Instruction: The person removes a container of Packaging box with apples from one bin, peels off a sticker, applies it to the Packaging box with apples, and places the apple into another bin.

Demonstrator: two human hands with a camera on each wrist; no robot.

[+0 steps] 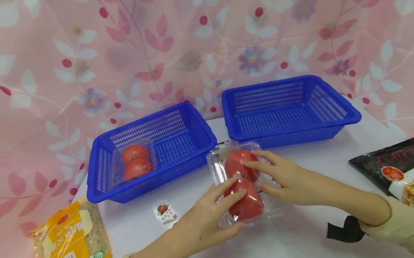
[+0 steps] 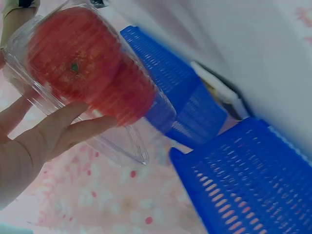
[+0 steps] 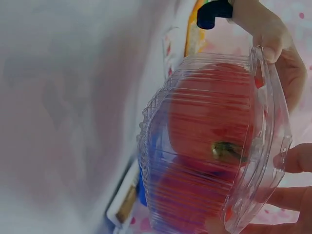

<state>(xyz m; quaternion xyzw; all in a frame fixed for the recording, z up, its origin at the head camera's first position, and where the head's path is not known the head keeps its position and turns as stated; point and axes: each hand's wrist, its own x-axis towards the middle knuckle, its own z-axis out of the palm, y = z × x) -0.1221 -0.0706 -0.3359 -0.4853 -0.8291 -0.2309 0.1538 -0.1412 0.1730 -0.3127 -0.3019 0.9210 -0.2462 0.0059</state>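
A clear plastic clamshell box (image 1: 216, 168) with two red tomatoes (image 1: 246, 202) in it is between my hands, tilted in front of the baskets. My left hand (image 1: 205, 219) grips its near left side, thumb at the lower edge and fingers over the lid. From the right, my right hand (image 1: 292, 179) holds the other side, its fingertips on the lid and thumb by the rim. The right wrist view shows the left thumb pinching the box's rim (image 3: 265, 117). In the left wrist view a green stem scar shows on one tomato (image 2: 75, 66).
Another tomato box (image 1: 136, 161) lies in the left blue basket (image 1: 152, 181). The right blue basket (image 1: 295, 136) stands beside it. A yellow food bag (image 1: 69, 248) lies at left, a black noodle packet (image 1: 409, 175) at right. A small printed white packet (image 1: 165, 213) lies near the left forearm.
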